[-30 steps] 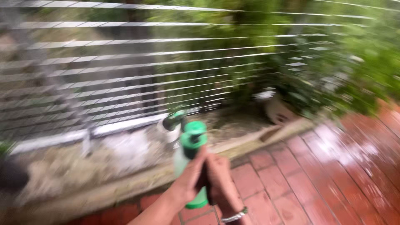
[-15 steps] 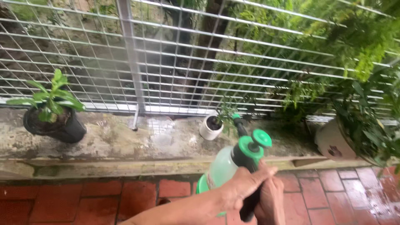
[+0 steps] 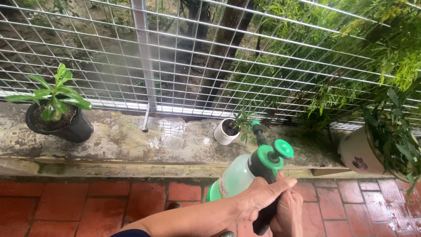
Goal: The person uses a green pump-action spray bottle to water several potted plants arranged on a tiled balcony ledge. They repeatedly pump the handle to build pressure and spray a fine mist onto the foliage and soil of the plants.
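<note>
Wire mesh fencing [image 3: 184, 52] runs across the back, with trees and green foliage behind it, and a weathered concrete ledge [image 3: 131, 145] lies along its foot above a floor of wet red bricks [image 3: 66, 202]. Compared with a second ago, when the view was a blur sweeping along the fence, it has now settled and looks squarely at the ledge. Over the last half second little has shifted: the pump sprayer [image 3: 245, 173] sits slightly higher and further right in the view, its black nozzle [image 3: 258, 134] aimed at the small white pot [image 3: 224, 133] with its thin seedling.

Both hands stay on the sprayer. The left hand [image 3: 258, 197] wraps over the black handle just under the green cap, its grip pressed tight around it. The right hand [image 3: 287, 215] closes on the lower part of the same handle, fingers curled.

A wet sheen on the ledge [image 3: 169, 131] beside the white pot looks brighter than before, so it seems water is landing there. Off to the left, a black pot [image 3: 66, 127] with a broad-leaved plant stands well apart; a large pale pot [image 3: 357, 151] stands at the right.
</note>
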